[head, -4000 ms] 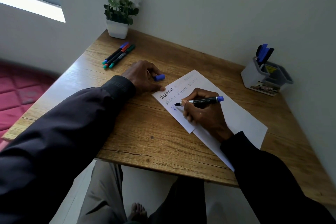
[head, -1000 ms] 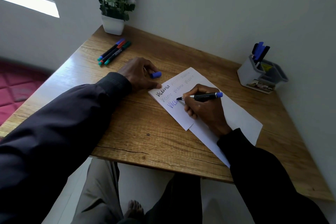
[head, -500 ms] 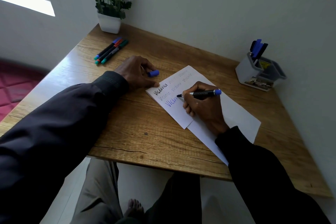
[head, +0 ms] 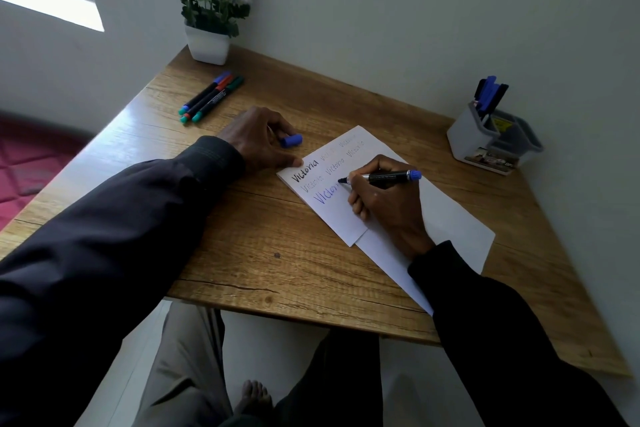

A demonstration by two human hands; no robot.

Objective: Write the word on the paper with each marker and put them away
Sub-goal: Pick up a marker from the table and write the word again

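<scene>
Marker handling calls for a light pinch near the writing end: the blue marker (head: 388,178) is a slim, rigid, lightweight barrel, judged smooth enough to twist if held loosely. The right hand (head: 384,204) is closed around its lower barrel, tip on the paper (head: 332,215) at the end of a partly written blue word. The paper is thin, limp and likely to slide on the wooden table (head: 263,253), so the left hand (head: 259,139) pins its top corner with the thumb while its fingers curl around the blue cap (head: 291,140). Three capped markers (head: 211,97) lie together near the plant pot (head: 207,45); the holder (head: 491,142) stands well apart at the right.
</scene>
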